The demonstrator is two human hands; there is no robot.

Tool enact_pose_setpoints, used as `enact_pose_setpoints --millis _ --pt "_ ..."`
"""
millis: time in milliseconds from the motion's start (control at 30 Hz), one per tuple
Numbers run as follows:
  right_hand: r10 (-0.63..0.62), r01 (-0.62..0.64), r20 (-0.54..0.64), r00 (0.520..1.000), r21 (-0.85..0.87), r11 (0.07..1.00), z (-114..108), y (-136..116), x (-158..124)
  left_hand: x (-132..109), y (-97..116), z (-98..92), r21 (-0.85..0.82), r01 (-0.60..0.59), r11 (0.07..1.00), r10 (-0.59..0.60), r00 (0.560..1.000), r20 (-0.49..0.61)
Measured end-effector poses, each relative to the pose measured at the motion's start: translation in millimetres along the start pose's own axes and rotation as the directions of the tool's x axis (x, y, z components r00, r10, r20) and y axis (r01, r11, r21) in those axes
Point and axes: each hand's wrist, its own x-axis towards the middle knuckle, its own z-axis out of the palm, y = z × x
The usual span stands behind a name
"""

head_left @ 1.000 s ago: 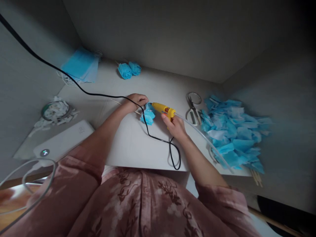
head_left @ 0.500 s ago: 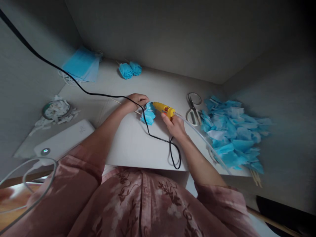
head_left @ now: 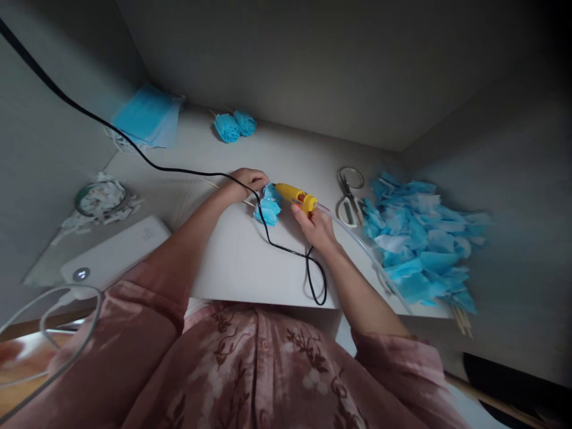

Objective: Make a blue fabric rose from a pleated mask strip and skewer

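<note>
left hand: pinched at 12 o'clock of blue flower, presumably so it is steadied | right hand: wrapped round yellow glue gun, aimed toward 10 o'clock | blue flower: kept over white table, between hands

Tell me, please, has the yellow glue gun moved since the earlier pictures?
No, not visibly. Judged against the scissors lying on the table, the glue gun in the right hand keeps its place, shifting neither way.
</note>
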Motion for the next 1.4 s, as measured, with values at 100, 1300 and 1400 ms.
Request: enact_pose_setpoints --millis 100,1300,1400 --pt "-0.013 0.013 0.016 1.0 -0.008 1.0 0.8 0.7 1.0 0.9 -2.6 0.4 -0.004 -0.012 1.0 0.012 1.0 0.003" --pt "-0.01 0.011 0.006 1.0 -0.034 0.999 -1.5 0.5 0.3 1.2 -3.9 3.2 -0.159 -0.002 0.987 -0.004 0.999 -0.042" --pt "-0.011 0.011 0.01 1.0 -0.021 1.0 -2.5 -0.6 0.4 2.0 -5.8 3.9 -0.17 0.006 0.985 -0.012 0.999 -0.037"
